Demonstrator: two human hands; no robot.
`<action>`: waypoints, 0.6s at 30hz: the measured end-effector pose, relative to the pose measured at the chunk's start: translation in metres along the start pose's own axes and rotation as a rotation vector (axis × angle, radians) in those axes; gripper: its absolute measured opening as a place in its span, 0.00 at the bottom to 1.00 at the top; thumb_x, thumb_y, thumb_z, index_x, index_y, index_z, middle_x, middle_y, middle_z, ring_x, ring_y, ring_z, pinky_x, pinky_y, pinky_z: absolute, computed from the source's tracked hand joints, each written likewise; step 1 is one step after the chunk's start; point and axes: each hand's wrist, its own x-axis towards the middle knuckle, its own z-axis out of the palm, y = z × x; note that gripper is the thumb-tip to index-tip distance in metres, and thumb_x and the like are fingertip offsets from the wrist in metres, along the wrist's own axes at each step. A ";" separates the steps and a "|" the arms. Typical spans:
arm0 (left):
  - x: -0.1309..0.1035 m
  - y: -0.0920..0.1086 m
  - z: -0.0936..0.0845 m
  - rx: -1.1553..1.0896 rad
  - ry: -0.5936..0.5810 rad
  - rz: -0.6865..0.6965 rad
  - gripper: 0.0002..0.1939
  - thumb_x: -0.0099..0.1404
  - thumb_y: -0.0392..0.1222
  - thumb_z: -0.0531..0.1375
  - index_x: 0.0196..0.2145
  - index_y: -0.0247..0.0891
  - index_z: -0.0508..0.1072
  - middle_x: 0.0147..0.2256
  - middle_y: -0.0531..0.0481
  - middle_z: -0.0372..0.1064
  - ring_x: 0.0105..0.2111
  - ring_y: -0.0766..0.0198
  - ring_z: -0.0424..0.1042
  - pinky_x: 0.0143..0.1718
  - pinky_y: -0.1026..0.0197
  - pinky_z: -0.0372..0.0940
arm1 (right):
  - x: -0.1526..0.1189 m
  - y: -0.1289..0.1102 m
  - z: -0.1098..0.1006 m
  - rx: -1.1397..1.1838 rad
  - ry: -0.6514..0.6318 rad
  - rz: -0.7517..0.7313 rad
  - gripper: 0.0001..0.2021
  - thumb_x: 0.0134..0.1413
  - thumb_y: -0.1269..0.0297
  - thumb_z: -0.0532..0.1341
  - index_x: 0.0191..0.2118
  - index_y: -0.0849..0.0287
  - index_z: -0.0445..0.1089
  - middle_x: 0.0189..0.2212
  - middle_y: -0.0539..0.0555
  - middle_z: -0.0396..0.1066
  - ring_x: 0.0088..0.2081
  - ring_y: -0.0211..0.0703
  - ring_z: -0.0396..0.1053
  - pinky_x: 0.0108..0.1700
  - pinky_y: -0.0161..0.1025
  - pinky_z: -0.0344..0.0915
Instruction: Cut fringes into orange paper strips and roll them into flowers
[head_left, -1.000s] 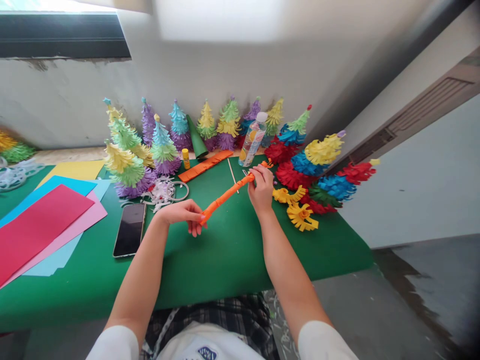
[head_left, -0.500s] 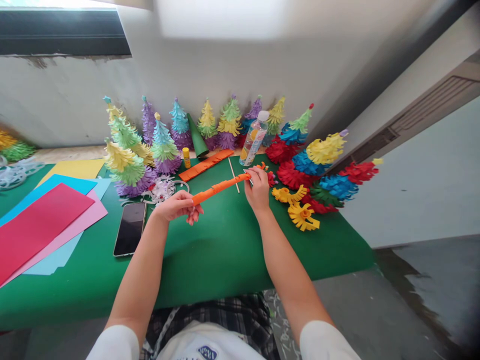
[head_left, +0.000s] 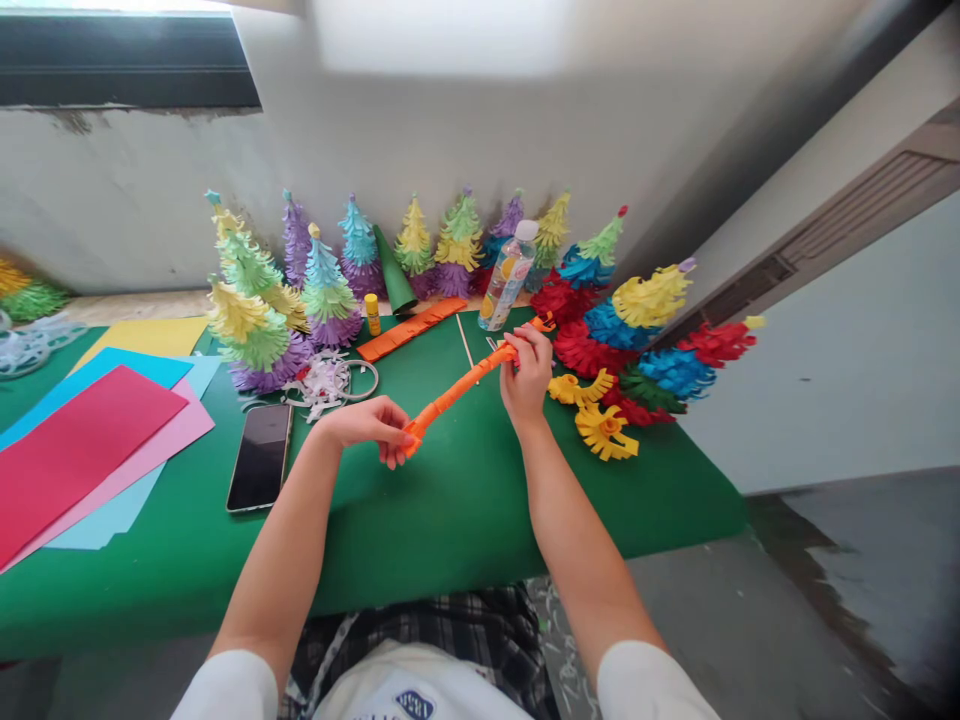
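Note:
An orange paper strip [head_left: 454, 393] with cut edges stretches slantwise between my two hands, above the green table. My left hand [head_left: 380, 428] pinches its lower left end. Farther up and to the right, my right hand [head_left: 527, 372] grips the strip, and its far end pokes out past the fingers. Something small and pale shows at the right fingertips; I cannot make out what it is. A second orange strip [head_left: 412, 330] lies behind, beside a thin white stick [head_left: 466, 342]. Curled yellow paper fringes [head_left: 606, 432] rest right of my right hand.
Fringed paper trees [head_left: 324, 290] line the wall, with a green paper cone [head_left: 395, 275] among them. A bottle [head_left: 508, 278] and a yellow glue stick [head_left: 373, 314] stand in front. At left lie a phone [head_left: 260, 458], white paper scraps [head_left: 322, 385] and coloured sheets [head_left: 90, 450].
The strip's left end has dropped lower and swung right with my left hand. My right hand has shifted slightly right, still gripping the strip.

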 end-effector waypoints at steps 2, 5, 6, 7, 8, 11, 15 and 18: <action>0.000 -0.001 0.000 0.001 -0.053 -0.004 0.15 0.54 0.50 0.68 0.27 0.32 0.77 0.21 0.47 0.74 0.19 0.66 0.72 0.21 0.68 0.67 | 0.000 -0.001 0.002 0.009 0.009 -0.027 0.10 0.63 0.66 0.53 0.44 0.58 0.71 0.44 0.60 0.67 0.52 0.50 0.66 0.56 0.51 0.64; -0.001 0.000 0.001 -0.011 -0.111 0.018 0.15 0.53 0.49 0.69 0.27 0.32 0.78 0.21 0.46 0.74 0.19 0.65 0.72 0.21 0.67 0.68 | -0.001 -0.002 0.005 0.014 -0.009 -0.041 0.10 0.63 0.66 0.53 0.43 0.58 0.72 0.44 0.59 0.68 0.52 0.50 0.67 0.55 0.51 0.64; -0.001 0.000 0.001 -0.022 -0.116 0.038 0.15 0.53 0.49 0.69 0.27 0.31 0.78 0.22 0.45 0.74 0.20 0.64 0.73 0.22 0.66 0.68 | -0.002 -0.003 0.006 0.014 -0.022 -0.040 0.10 0.63 0.66 0.53 0.43 0.57 0.72 0.44 0.59 0.68 0.51 0.50 0.67 0.55 0.51 0.64; -0.002 0.001 0.001 -0.035 -0.111 0.064 0.16 0.53 0.49 0.69 0.28 0.31 0.78 0.23 0.44 0.75 0.21 0.63 0.74 0.23 0.65 0.69 | -0.002 -0.003 0.006 0.014 -0.039 -0.035 0.11 0.63 0.66 0.53 0.43 0.57 0.72 0.44 0.59 0.68 0.51 0.50 0.67 0.55 0.51 0.64; -0.003 0.001 0.001 -0.052 -0.095 0.097 0.16 0.53 0.50 0.69 0.29 0.31 0.79 0.24 0.42 0.76 0.22 0.61 0.75 0.24 0.64 0.70 | -0.002 -0.003 0.006 0.012 -0.059 -0.031 0.11 0.63 0.66 0.53 0.43 0.57 0.72 0.44 0.59 0.68 0.51 0.50 0.67 0.55 0.51 0.64; -0.003 -0.002 -0.001 -0.123 0.006 0.227 0.18 0.52 0.51 0.69 0.32 0.31 0.80 0.29 0.39 0.77 0.26 0.57 0.77 0.29 0.61 0.71 | -0.003 -0.004 0.005 -0.007 -0.159 0.002 0.11 0.63 0.65 0.53 0.42 0.57 0.73 0.42 0.59 0.69 0.49 0.50 0.67 0.53 0.51 0.64; 0.000 -0.012 -0.005 -0.267 0.231 0.449 0.18 0.50 0.52 0.70 0.32 0.34 0.80 0.34 0.39 0.78 0.31 0.53 0.78 0.33 0.57 0.72 | -0.004 -0.007 0.004 0.006 -0.331 0.104 0.11 0.62 0.62 0.54 0.40 0.57 0.73 0.37 0.59 0.71 0.44 0.51 0.65 0.48 0.48 0.64; 0.004 -0.017 -0.010 -0.381 0.427 0.611 0.19 0.54 0.53 0.68 0.39 0.38 0.79 0.41 0.41 0.77 0.38 0.52 0.78 0.39 0.54 0.72 | -0.004 -0.010 0.007 0.072 -0.407 0.117 0.11 0.60 0.60 0.56 0.35 0.58 0.73 0.34 0.59 0.72 0.41 0.52 0.66 0.46 0.49 0.63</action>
